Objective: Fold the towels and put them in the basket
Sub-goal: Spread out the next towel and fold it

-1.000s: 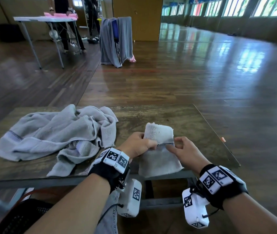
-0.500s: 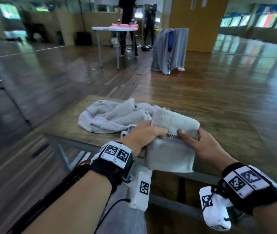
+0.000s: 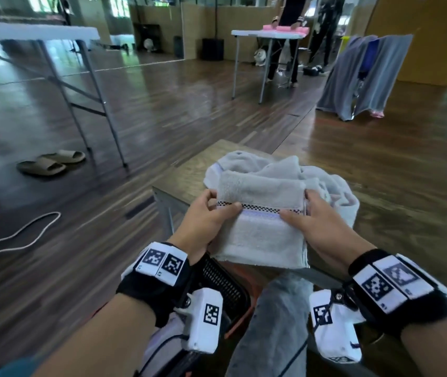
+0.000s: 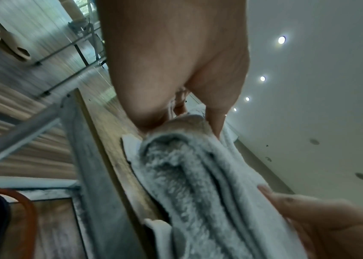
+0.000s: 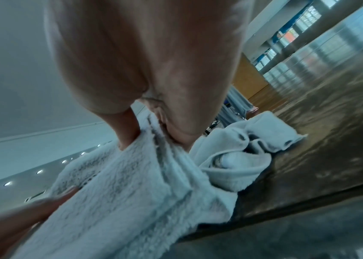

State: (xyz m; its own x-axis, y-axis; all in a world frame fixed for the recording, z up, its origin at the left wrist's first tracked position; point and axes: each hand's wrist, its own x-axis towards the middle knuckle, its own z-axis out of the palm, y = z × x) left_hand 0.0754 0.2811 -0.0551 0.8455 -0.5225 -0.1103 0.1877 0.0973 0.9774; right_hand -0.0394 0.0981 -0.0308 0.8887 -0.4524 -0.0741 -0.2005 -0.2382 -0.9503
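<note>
A folded grey towel (image 3: 261, 229) with a checkered band is lifted off the near corner of the wooden table (image 3: 189, 180). My left hand (image 3: 211, 213) grips its left edge, thumb on top. My right hand (image 3: 302, 213) grips its right edge the same way. The folded layers show in the left wrist view (image 4: 198, 184) and the right wrist view (image 5: 131, 192). A second, crumpled grey towel (image 3: 323, 183) lies on the table behind it. A black mesh basket (image 3: 222, 284) with an orange rim sits low beneath my hands, mostly hidden.
A white folding table (image 3: 40, 34) stands at the left, sandals (image 3: 51, 161) under it and a white cable (image 3: 18, 235) on the floor. Farther back a person stands at another table (image 3: 268, 35). A rack draped with grey cloth (image 3: 363, 74) is at the right.
Both hands have carried the folded towel left, away from the middle of the table to its near left corner. My view has swung left, and the basket has come into sight under my hands.
</note>
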